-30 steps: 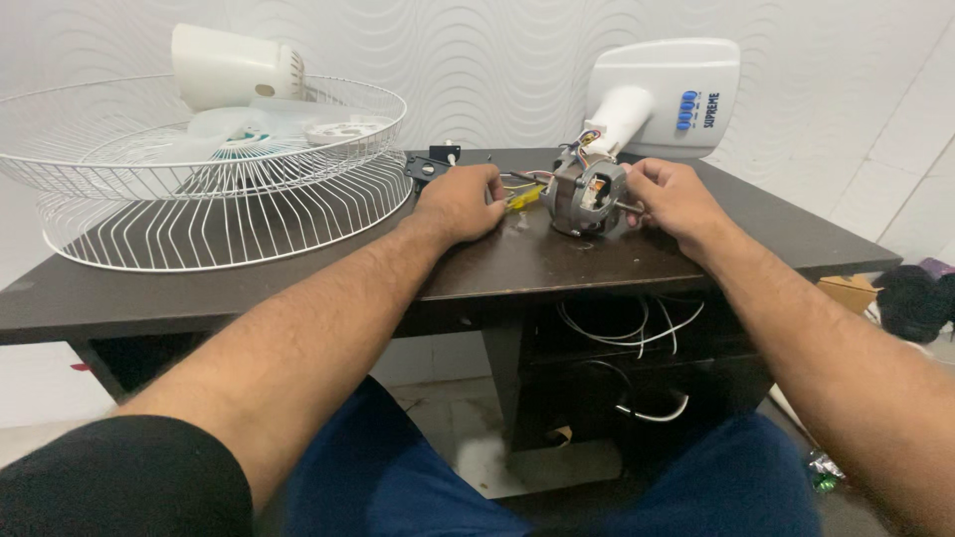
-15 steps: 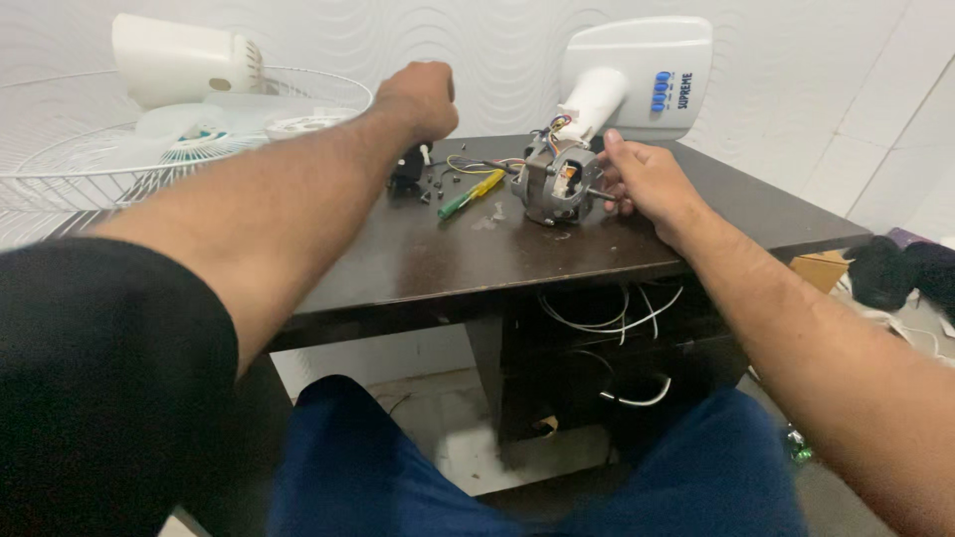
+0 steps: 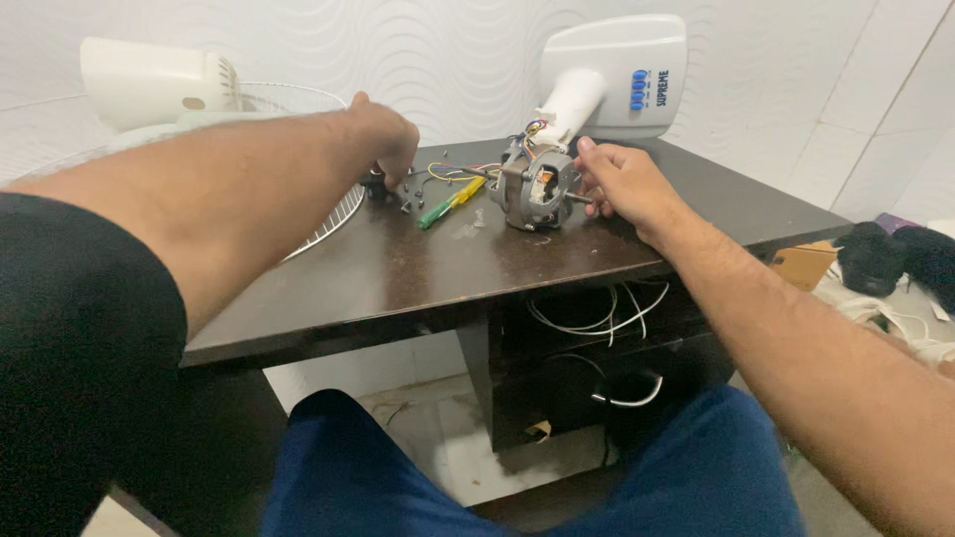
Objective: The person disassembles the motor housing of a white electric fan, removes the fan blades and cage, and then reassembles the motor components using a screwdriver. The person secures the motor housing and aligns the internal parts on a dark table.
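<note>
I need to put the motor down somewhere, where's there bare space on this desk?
Bare wood runs along the front edge of the dark desk, between the wire fan guard and the right forearm. It is crowded at the back: the motor by the right hand, a green-and-yellow screwdriver, small loose parts under the left hand.

Your fan motor (image 3: 534, 186) is sitting on the desk (image 3: 398, 268), with the screwdriver (image 3: 450, 201) lying just to its left. The fan base (image 3: 617, 75) is standing behind it, and the wire fan guard (image 3: 318, 214) is lying at the far left.

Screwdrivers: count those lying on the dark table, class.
1: a green and yellow screwdriver lies between the left hand and the fan motor; the forearm may hide others.
</note>
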